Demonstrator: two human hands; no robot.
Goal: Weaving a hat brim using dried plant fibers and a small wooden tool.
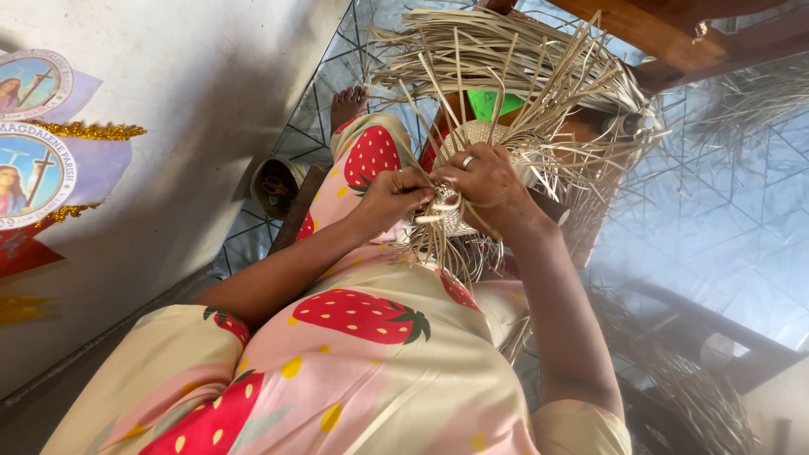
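Straw weaving sits on my lap, loose strips fanning outward. My left hand pinches a strip at its edge; my right hand grips the woven part beside it.

A tiled floor with a web of dark lines spreads through the scene. On it, by the pale wall, stands a small round tin; what it holds is too dim to tell, perhaps scissors. A dark plank lies just beside the tin. On the wall, well apart from the tin, hang two round picture badges edged with gold tinsel. Across the floor from the tin, brown wooden beams cross the upper corner, and loose dry straw lies heaped lower down.
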